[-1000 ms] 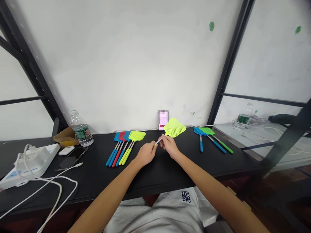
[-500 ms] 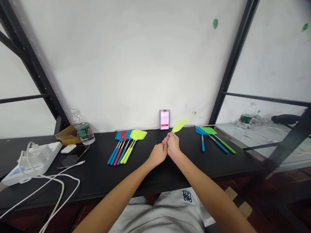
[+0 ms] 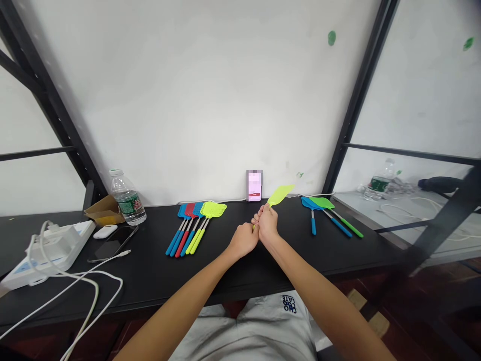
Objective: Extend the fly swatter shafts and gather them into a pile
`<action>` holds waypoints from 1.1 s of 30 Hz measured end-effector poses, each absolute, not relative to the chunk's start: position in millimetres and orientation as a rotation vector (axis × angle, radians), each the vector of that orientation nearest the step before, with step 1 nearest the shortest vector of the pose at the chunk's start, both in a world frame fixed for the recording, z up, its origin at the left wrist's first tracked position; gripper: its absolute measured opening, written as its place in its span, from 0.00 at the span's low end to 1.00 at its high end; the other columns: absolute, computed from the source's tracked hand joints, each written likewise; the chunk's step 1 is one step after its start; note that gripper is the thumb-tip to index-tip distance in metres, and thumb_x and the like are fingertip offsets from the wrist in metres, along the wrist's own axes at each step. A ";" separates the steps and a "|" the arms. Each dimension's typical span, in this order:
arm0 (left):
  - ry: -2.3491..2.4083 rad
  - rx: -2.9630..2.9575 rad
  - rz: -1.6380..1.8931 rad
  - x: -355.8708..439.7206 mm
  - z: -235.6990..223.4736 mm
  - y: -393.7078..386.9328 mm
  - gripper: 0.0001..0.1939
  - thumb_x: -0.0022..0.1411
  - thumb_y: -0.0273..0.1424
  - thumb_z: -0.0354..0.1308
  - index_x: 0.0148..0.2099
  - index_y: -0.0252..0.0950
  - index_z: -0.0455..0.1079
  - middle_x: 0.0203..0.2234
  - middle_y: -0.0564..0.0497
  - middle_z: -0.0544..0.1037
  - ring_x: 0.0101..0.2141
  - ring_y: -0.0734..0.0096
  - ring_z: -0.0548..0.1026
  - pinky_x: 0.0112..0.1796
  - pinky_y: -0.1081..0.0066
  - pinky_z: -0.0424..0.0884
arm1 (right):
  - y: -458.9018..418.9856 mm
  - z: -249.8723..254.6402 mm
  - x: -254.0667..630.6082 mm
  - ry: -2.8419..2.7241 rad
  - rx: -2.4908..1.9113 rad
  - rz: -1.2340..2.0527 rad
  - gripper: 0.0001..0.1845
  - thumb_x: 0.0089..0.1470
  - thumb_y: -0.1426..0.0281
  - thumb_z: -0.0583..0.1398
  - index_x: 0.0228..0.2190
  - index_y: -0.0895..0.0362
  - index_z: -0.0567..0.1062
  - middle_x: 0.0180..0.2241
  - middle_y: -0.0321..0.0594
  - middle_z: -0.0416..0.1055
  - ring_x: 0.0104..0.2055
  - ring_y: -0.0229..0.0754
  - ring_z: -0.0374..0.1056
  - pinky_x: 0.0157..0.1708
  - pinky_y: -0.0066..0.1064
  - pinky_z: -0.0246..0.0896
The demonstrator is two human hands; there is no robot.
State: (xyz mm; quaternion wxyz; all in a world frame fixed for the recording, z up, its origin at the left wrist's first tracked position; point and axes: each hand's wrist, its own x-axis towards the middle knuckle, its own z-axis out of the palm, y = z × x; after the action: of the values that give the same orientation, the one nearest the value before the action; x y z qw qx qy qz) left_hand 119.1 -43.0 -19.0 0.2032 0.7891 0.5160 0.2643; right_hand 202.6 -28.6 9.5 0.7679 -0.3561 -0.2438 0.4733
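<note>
While one second earlier our hands stood apart along the shaft, we had now brought our left hand (image 3: 245, 238) close beside our right hand (image 3: 268, 223), above the worktop (image 3: 150, 276). Our left fingers were curled around the handle (image 3: 253, 227) of the yellow-green swatter (image 3: 280, 194), and our right fingers gripped it just below its head (image 3: 282, 193), which had turned nearly edge-on to us. We judged that the shaft was probably shortened, although our hands hid it.

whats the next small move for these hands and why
Probably ease the right hand off the yellow-green swatter while the left hand holds on: both hands grip it, the right just below its head, and no clear gap shows between them.
</note>
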 end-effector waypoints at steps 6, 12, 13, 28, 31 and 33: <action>1.455 2.098 0.726 117.9 -19.9 -37.8 0.27 0.65 0.46 0.42 0.24 0.33 0.69 0.22 0.44 0.76 0.24 0.67 0.72 0.23 0.72 0.56 | -29.5 10.8 201.8 -0.530 -0.733 0.990 0.18 0.59 0.58 0.51 0.22 0.54 0.55 0.14 0.24 0.46 0.12 0.28 0.42 0.12 0.23 0.40; 1.520 2.010 0.659 116.5 -13.5 -39.0 0.33 0.59 0.57 0.41 0.19 0.35 0.65 0.17 0.47 0.72 0.20 0.67 0.70 0.21 0.71 0.55 | -25.7 14.5 211.0 -0.575 -0.698 0.891 0.20 0.59 0.54 0.50 0.23 0.54 0.55 0.15 0.24 0.45 0.13 0.29 0.43 0.12 0.23 0.41; 1.521 2.020 0.653 116.0 -12.6 -40.0 0.34 0.58 0.59 0.41 0.19 0.35 0.65 0.17 0.46 0.72 0.21 0.66 0.71 0.21 0.71 0.55 | -23.5 15.4 216.1 -0.570 -0.695 0.874 0.20 0.59 0.53 0.50 0.23 0.53 0.55 0.15 0.24 0.45 0.13 0.29 0.42 0.12 0.24 0.41; 1.857 2.339 0.801 69.6 -16.3 -5.5 0.22 0.69 0.40 0.36 0.38 0.33 0.66 0.34 0.41 0.75 0.39 0.61 0.74 0.38 0.68 0.64 | -2.7 5.2 258.7 -0.453 -0.829 0.996 0.15 0.59 0.63 0.52 0.22 0.54 0.57 0.14 0.23 0.44 0.14 0.28 0.41 0.12 0.22 0.41; 1.926 2.315 0.800 62.3 -18.9 3.6 0.13 0.67 0.34 0.43 0.41 0.32 0.65 0.38 0.41 0.74 0.42 0.62 0.73 0.41 0.68 0.64 | -4.7 0.0 246.5 -0.515 -0.866 1.090 0.15 0.59 0.63 0.52 0.22 0.55 0.59 0.14 0.24 0.46 0.13 0.28 0.42 0.12 0.22 0.42; 1.967 2.320 0.766 59.8 -20.6 5.9 0.10 0.65 0.31 0.46 0.43 0.32 0.64 0.40 0.41 0.73 0.44 0.61 0.72 0.42 0.68 0.64 | -6.7 -2.1 240.7 -0.547 -0.890 1.134 0.16 0.59 0.63 0.52 0.22 0.56 0.61 0.13 0.25 0.48 0.13 0.29 0.44 0.12 0.23 0.44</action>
State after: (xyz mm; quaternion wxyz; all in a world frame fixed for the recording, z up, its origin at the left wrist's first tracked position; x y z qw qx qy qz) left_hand 59.8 5.9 -20.6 0.0024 0.7396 0.6271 0.2443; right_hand 240.7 -6.7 -2.1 0.7173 -0.4020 -0.2471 0.5126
